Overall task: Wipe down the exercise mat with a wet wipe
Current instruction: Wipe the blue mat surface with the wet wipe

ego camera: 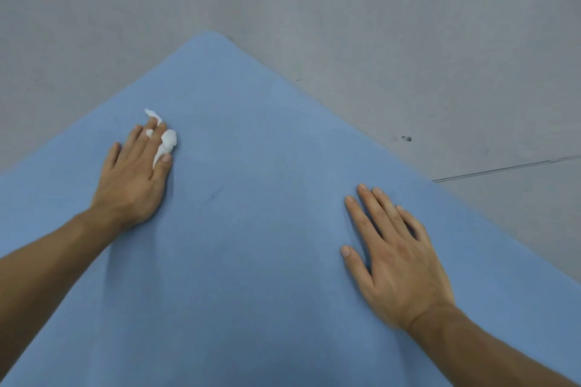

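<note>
Four nearly straight fingers [135, 139] of the left hand [132, 185] lie spread on a white wipe [168, 140] and press it onto the blue mat [251, 245]. The wipe is bunched. One twist of it pokes up between the fingers near their tips, and a thicker wad shows between the forefinger and the thumb, whose tip touches the wad's near end. The fingers are not clenched round the wipe; they hold it down flat-handed, with the palm low on the mat. The wipe sits on the left part of the mat, near its left edge and well short of the far corner.

The right hand [399, 267] holds nothing. Its fingers [379, 209] are straight and slightly spread, the thumb is out to the side, and the whole hand rests flat on the mat near the right edge, well apart from the wipe. Both bare forearms reach in from the near side.

The mat lies on a grey floor [377, 25] with its far corner pointing away from the person. Right of the mat, the floor shows a thin seam [503, 169] and a few dark marks [407, 138].
</note>
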`<action>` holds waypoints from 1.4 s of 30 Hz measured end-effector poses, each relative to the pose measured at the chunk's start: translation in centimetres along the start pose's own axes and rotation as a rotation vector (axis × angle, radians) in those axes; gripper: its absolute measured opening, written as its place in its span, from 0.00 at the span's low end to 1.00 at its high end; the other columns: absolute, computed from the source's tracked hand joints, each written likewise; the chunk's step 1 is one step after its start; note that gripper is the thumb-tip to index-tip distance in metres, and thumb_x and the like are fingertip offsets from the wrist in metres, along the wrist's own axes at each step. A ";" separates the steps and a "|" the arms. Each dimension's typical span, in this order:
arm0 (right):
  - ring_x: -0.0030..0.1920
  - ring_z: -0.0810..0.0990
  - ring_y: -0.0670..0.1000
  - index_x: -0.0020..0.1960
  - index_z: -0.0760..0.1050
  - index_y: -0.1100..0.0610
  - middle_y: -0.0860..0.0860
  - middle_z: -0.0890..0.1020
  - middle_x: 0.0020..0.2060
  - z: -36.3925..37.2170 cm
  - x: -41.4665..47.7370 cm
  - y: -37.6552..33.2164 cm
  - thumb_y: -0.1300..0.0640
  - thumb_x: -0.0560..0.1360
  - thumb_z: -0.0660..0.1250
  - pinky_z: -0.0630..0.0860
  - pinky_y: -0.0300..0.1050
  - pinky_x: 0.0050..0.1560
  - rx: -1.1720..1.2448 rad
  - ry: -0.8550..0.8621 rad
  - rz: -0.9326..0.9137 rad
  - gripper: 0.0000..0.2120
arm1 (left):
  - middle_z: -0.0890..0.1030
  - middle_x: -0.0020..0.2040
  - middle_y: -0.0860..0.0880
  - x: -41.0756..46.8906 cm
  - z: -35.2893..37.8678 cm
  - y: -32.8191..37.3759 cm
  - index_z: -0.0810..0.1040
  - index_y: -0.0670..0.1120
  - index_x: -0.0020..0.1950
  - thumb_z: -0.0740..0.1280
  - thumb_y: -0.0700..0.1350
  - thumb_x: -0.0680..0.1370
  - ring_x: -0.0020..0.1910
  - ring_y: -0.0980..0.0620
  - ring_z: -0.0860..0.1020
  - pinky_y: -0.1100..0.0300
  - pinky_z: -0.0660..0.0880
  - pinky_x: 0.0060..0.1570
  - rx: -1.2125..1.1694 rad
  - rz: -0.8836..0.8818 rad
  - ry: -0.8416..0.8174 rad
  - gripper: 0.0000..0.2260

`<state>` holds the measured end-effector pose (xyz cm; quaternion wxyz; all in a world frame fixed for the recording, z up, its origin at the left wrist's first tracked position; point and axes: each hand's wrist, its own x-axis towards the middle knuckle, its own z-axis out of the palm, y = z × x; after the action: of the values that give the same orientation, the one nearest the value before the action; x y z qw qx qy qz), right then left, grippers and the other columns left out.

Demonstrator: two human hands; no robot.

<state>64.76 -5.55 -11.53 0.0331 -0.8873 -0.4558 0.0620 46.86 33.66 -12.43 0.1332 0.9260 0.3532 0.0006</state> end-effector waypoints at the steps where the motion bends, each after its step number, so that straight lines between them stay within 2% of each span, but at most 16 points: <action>1: 0.83 0.49 0.48 0.84 0.54 0.51 0.48 0.53 0.83 0.0 0.0 -0.1 0.39 0.83 0.47 0.52 0.51 0.80 -0.008 -0.015 -0.002 0.32 | 0.50 0.84 0.56 -0.1 -0.1 0.2 0.49 0.54 0.84 0.41 0.61 0.83 0.83 0.54 0.47 0.44 0.47 0.79 -0.005 -0.002 0.005 0.30; 7: 0.83 0.48 0.49 0.84 0.54 0.53 0.49 0.53 0.83 -0.4 0.4 -1.5 0.40 0.82 0.47 0.52 0.53 0.80 0.011 -0.046 0.053 0.33 | 0.50 0.84 0.57 -0.2 -0.2 0.4 0.51 0.55 0.84 0.45 0.57 0.86 0.83 0.52 0.48 0.43 0.47 0.80 0.025 0.012 0.030 0.25; 12: 0.83 0.44 0.49 0.84 0.49 0.53 0.48 0.49 0.83 -0.3 4.3 -4.6 0.38 0.82 0.42 0.43 0.47 0.81 0.027 -0.032 0.076 0.35 | 0.48 0.84 0.59 0.1 -0.1 -0.2 0.49 0.58 0.83 0.44 0.58 0.85 0.83 0.51 0.46 0.40 0.45 0.79 0.055 0.024 0.016 0.25; 17: 0.83 0.45 0.50 0.84 0.51 0.52 0.48 0.50 0.84 0.1 10.7 -8.6 0.36 0.82 0.41 0.46 0.50 0.81 0.086 -0.013 0.016 0.34 | 0.47 0.84 0.59 0.3 -0.1 -0.2 0.48 0.59 0.83 0.45 0.57 0.85 0.83 0.53 0.45 0.41 0.43 0.80 0.059 0.019 0.011 0.25; 20: 0.83 0.45 0.50 0.84 0.50 0.52 0.48 0.49 0.84 0.3 14.1 -10.7 0.36 0.81 0.43 0.45 0.52 0.81 0.093 -0.006 0.049 0.35 | 0.46 0.84 0.59 0.2 -0.1 -0.1 0.47 0.59 0.84 0.45 0.57 0.86 0.83 0.54 0.44 0.42 0.42 0.80 0.056 0.014 0.013 0.25; 24: 0.83 0.47 0.50 0.84 0.51 0.51 0.49 0.51 0.84 0.8 15.4 -12.0 0.36 0.81 0.43 0.49 0.54 0.81 0.045 0.052 0.122 0.35 | 0.44 0.84 0.59 0.3 -0.1 -0.3 0.45 0.57 0.84 0.44 0.58 0.85 0.82 0.56 0.42 0.43 0.41 0.80 0.048 0.007 0.004 0.26; 28: 0.83 0.46 0.50 0.84 0.50 0.51 0.49 0.50 0.84 0.6 15.4 -12.0 0.35 0.81 0.43 0.48 0.53 0.81 0.042 0.031 0.132 0.36 | 0.43 0.84 0.57 0.7 -0.3 -0.3 0.43 0.54 0.85 0.45 0.56 0.86 0.82 0.58 0.41 0.47 0.40 0.80 -0.033 -0.032 -0.021 0.27; 34: 0.83 0.42 0.50 0.84 0.46 0.50 0.48 0.46 0.84 0.5 15.7 -11.8 0.34 0.80 0.42 0.46 0.53 0.81 0.039 0.007 0.125 0.37 | 0.47 0.85 0.46 8.2 -1.2 1.9 0.49 0.44 0.84 0.50 0.51 0.87 0.83 0.48 0.44 0.48 0.44 0.80 -0.003 -0.108 0.017 0.27; 36: 0.83 0.42 0.50 0.84 0.46 0.50 0.48 0.46 0.84 0.5 15.9 -11.8 0.34 0.80 0.43 0.46 0.53 0.81 0.039 0.000 0.123 0.37 | 0.47 0.84 0.43 11.0 -1.4 4.0 0.48 0.40 0.84 0.50 0.50 0.87 0.83 0.45 0.44 0.50 0.44 0.80 0.001 -0.071 -0.003 0.27; 38: 0.83 0.42 0.50 0.84 0.46 0.50 0.49 0.46 0.84 0.4 15.9 -11.8 0.34 0.79 0.42 0.46 0.54 0.81 0.041 0.000 0.122 0.37 | 0.46 0.84 0.41 12.3 -1.0 7.0 0.48 0.39 0.83 0.49 0.51 0.88 0.83 0.44 0.43 0.52 0.42 0.80 0.009 0.057 -0.038 0.28; 42: 0.83 0.43 0.50 0.84 0.48 0.51 0.49 0.47 0.84 0.4 15.9 -11.7 0.35 0.79 0.43 0.46 0.54 0.81 0.061 0.020 0.121 0.37 | 0.42 0.85 0.48 10.5 0.4 10.4 0.45 0.46 0.85 0.49 0.52 0.87 0.83 0.51 0.41 0.55 0.40 0.80 0.068 0.369 -0.124 0.28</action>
<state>64.44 14.25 -11.89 0.0608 -0.9124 -0.3989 0.0690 61.63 33.00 -11.21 0.1210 0.9773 0.1683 -0.0441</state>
